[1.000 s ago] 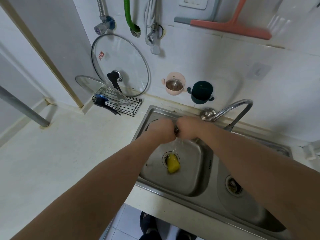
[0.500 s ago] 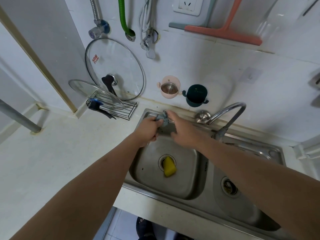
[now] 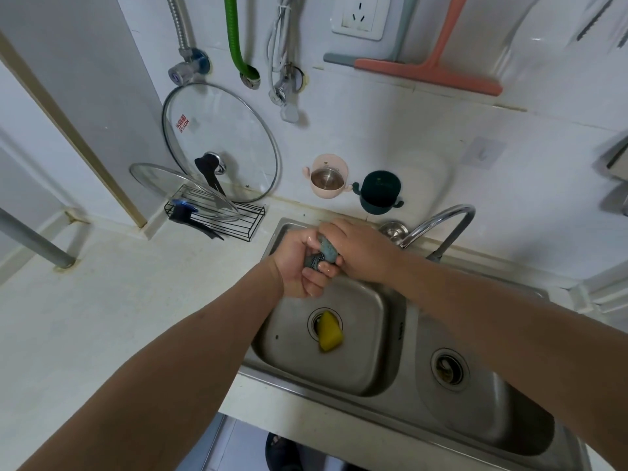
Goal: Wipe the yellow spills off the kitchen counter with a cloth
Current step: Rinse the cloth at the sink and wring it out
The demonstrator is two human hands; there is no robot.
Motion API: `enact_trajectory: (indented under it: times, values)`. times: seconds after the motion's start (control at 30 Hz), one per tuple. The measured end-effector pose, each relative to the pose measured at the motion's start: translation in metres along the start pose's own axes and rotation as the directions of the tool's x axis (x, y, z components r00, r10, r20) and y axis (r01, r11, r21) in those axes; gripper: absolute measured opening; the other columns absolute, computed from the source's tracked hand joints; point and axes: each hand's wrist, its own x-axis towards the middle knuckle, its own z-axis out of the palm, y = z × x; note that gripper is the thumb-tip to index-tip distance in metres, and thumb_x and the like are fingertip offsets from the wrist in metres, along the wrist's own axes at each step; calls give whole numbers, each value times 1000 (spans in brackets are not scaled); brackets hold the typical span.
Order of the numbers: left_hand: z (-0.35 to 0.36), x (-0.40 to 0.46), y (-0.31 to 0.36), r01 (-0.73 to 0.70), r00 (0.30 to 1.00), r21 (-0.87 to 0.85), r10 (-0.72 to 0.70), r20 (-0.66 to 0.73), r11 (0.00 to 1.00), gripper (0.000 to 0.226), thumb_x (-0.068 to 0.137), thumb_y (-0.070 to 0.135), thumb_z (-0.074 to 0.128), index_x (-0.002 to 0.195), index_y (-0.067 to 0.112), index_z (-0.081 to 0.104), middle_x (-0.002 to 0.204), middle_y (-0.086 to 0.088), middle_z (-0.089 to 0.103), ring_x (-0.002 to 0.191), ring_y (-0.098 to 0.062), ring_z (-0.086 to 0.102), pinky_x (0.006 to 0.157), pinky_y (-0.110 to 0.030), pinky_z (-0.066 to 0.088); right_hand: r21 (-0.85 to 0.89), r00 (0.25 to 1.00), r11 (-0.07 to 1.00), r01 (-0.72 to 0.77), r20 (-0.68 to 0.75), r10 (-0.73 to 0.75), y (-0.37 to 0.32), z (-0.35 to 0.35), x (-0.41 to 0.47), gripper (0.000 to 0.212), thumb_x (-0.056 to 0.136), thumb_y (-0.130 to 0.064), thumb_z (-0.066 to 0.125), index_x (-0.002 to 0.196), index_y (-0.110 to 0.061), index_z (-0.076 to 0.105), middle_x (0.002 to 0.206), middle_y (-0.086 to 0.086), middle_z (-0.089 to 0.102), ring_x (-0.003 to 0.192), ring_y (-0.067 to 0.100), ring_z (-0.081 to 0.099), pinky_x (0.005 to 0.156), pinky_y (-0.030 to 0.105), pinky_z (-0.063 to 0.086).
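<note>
Desk: a pale, off-white kitchen desk (image 3: 102, 317) fills the 9 o'clock side of the view; no yellow marks can be made out on its visible surface.
Sink: a stainless double sink (image 3: 401, 338) is set into the desk from the centre toward 4 o'clock, with one basin under the hands and a second at 4 o'clock.
Sponge: a yellow sponge (image 3: 329, 336) lies over the drain of the nearer-left basin, just below centre.
Faucet: a curved chrome faucet (image 3: 441, 220) arches at 2 o'clock, just beside the right wrist.
Wall: white tiles carry a white socket (image 3: 362, 15) at 12 o'clock, a coral squeegee (image 3: 431, 69) at 1 o'clock, a green hose (image 3: 234, 39) and a metal hose with a valve (image 3: 185, 59) at 11 o'clock.
Lids: a large glass pot lid (image 3: 221, 141) leans on the wall at 10 o'clock; a smaller glass lid (image 3: 176, 188) rests in a black wire rack (image 3: 234, 222) in front of it.
Holders: a pink cup holder (image 3: 326, 176) and a dark green one (image 3: 380, 195) stick to the wall just above the sink's back rim.
Cloth: a grey-blue cloth (image 3: 323, 254) is bunched into a twisted wad above the back of the left basin, between both hands.
Left hand: the left hand (image 3: 299, 263) is clenched around the lower end of the cloth, fingers curled under it.
Right hand: the right hand (image 3: 360, 246) grips the upper end of the cloth, knuckles up, touching the left hand.
Floor: a strip of tiled floor (image 3: 238, 447) shows below the desk edge at 6 o'clock.
</note>
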Motion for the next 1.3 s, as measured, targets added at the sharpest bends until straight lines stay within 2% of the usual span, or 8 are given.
enact_trajectory:
  times: [0.13,0.27,0.47,0.67,0.8,0.93,1.03,1.3]
  values:
    - [11,-3,5,90,992,247,-64,-111,965,17,84,28,61,71,23,50,60,9,37,40,-3,22,38,-16,16,-326,997,944,53,77,-30,11,-11,4,15,81,-32,66,79,-18,66,66,0,63,58,25,61,47,27,37]
    - [24,-1,11,180,917,601,89,-390,779,21,88,18,64,73,19,50,57,3,35,47,-12,25,45,-23,15,-480,959,876,42,265,100,2,-25,13,19,80,-34,60,65,-22,63,53,-5,49,47,17,45,48,22,20]
    - [21,4,7,385,809,900,544,-222,-204,16,97,28,57,101,14,63,87,-6,67,80,-22,66,72,-36,55,-119,782,956,-269,553,289,-2,-28,24,19,93,-28,60,88,-11,68,73,1,58,67,18,55,61,34,48]
    - [8,14,-7,323,711,814,692,129,-483,47,100,35,56,139,12,44,97,-6,71,77,-29,69,58,-37,49,123,680,839,-530,653,333,11,-33,24,35,70,-37,79,94,-12,75,96,15,73,93,38,69,84,52,57]
    - [-1,12,-2,318,669,933,738,-95,-169,38,102,43,55,129,16,57,99,-4,68,85,-25,67,66,-33,47,353,721,661,-662,543,431,13,-32,20,35,69,-27,89,97,-18,69,88,5,72,77,28,70,61,39,61]
    - [0,11,-1,65,582,898,715,-388,435,41,104,47,53,94,9,64,79,-5,65,68,-21,63,58,-31,48,561,845,634,-532,306,438,3,-21,-1,70,85,-19,73,148,-28,45,133,1,66,113,16,68,95,48,59]
    - [15,10,8,-191,673,535,507,-539,823,40,104,41,53,74,15,51,58,-5,46,45,-19,39,43,-26,30,536,898,721,-438,241,367,-11,-17,-16,93,89,-8,58,162,-39,10,163,4,36,134,15,54,107,31,48]
    - [22,2,14,-63,961,88,84,-263,994,39,90,47,37,60,24,37,47,8,27,37,-9,20,41,-17,16,327,991,939,-106,-44,127,-11,-11,-18,91,90,7,58,164,-12,9,171,2,11,156,10,15,123,17,18]
